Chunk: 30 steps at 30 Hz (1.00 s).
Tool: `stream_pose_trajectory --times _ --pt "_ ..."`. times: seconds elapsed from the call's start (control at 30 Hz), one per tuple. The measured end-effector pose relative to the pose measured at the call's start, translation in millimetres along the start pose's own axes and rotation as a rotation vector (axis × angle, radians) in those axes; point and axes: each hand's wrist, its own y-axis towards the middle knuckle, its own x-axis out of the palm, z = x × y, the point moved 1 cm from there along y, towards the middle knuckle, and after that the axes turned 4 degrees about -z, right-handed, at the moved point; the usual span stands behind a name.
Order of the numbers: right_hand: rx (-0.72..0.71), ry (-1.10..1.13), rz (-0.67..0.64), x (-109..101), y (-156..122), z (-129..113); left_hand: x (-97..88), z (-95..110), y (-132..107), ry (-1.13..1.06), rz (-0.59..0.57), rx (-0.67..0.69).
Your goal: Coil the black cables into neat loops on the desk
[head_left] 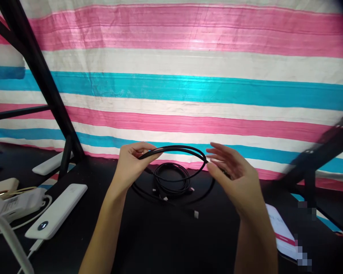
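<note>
My left hand [135, 158] is closed, pinching a looped black cable [183, 147] between thumb and fingers. The loops stand out to the right above the dark table. My right hand [231, 169] is at their right side, fingers spread and thumb tip against or very near the cable; contact is unclear. Part of the cable passes behind this hand. Below the loops lies a coiled black cable [171, 193] with small light connector ends. A pale USB plug [196, 214] shows nearer to me; which cable it belongs to is unclear.
A white power bank [57, 211] with a cord plugged in lies left, near a white adapter [23, 205]. At right is a phone [284, 232] with a lit screen. Black frame posts [42, 80] flank the black tabletop [165, 247]; a striped sheet [188, 87] hangs behind.
</note>
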Motion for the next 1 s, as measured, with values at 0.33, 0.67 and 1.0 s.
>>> stream_pose_trajectory --times 0.33,0.67,1.0 --pt "0.258 0.465 -0.28 35.4 22.0 37.2 -2.0 -9.1 6.2 -0.127 0.178 -0.048" --pt "0.342 0.982 -0.177 4.7 29.0 31.1 -14.2 -21.0 13.8 -0.052 -0.124 -0.2" --pt "0.111 1.165 0.123 -9.3 28.5 32.7 32.0 -24.2 6.7 -0.209 -0.22 -0.289"
